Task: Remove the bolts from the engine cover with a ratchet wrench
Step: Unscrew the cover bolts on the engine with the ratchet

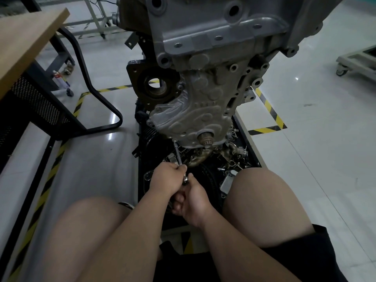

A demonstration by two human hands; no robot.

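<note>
**Ratchet wrench set against the lower left corner of the engine cover**

The person sits with both bare knees raised, black shorts (295,261) at the bottom of the view. Both forearms reach forward between the legs. The right hand (192,200) is the nearer: its fingers are curled round the handle of the ratchet wrench (185,179), grasped over the near edge of a black tray (142,186) on the floor. Just beyond it, the left hand (167,177) is clenched on the same tool, pinching the thin extension bar where it leaves the ratchet head. The 2 hands lie close together. The bar runs up and away, tilted slightly left. Its far tip meets the engine cover (195,110) at that cover's lower left corner; the bolt under the tip is too small to make out. Loose metal parts (234,157) lie heaped in the tray, chiefly toward its right edge and beneath the engine. The cover is a grey ribbed casting standing upright above the tray. A toothed shaft end (206,139) projects near its bottom edge, and a round opening (154,84) shows in the plate to its left. A larger grey housing (213,27) sits above it. Yellow and black tape (270,110) marks the pale tiled floor (305,159) around the tray. A wooden-topped desk (26,41) stands at far left with a black tubular chair frame (97,98) beside it. 1 wheeled cart (356,58) stands at far right.
</note>
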